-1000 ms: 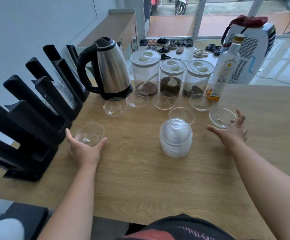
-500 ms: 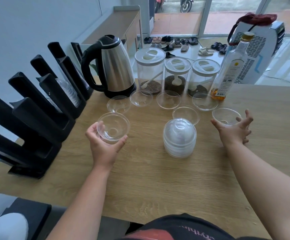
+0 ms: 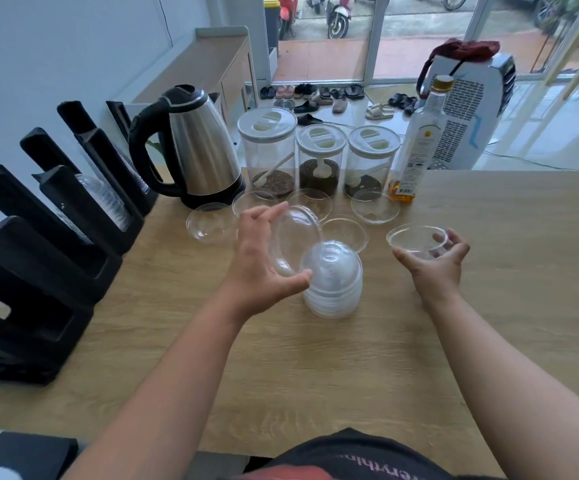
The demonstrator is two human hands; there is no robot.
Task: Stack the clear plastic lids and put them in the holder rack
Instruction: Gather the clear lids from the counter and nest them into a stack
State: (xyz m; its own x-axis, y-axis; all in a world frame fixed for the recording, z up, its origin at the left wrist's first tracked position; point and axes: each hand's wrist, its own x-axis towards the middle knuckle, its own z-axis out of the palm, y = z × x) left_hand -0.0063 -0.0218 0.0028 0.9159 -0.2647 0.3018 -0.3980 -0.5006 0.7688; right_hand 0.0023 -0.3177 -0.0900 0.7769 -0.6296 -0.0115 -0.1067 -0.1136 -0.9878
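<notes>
Left hand (image 3: pixel 260 261) has its thumb and fingers curled around a clear dome lid (image 3: pixel 293 242), tipped on edge and touching the left side of the lid stack (image 3: pixel 333 278), right up against the top of it. The right hand (image 3: pixel 435 259) is off to the right of the stack, well apart from it, pinching another loose lid (image 3: pixel 416 239) by the rim with the open side up, lifted off the surface (image 3: pixel 488 306). The stack itself sits dome-up on the wood. Behind the stack there's a bunch of single lids lying around, one (image 3: pixel 345 233) just behind it. Farther back from the stack are a steel kettle (image 3: pixel 198 147), three lidded jars (image 3: pixel 319 157) and a bottle (image 3: pixel 419 143). The black holder rack (image 3: pixel 49 258) is way left of the stack, with some clear lids already slotted in.
</notes>
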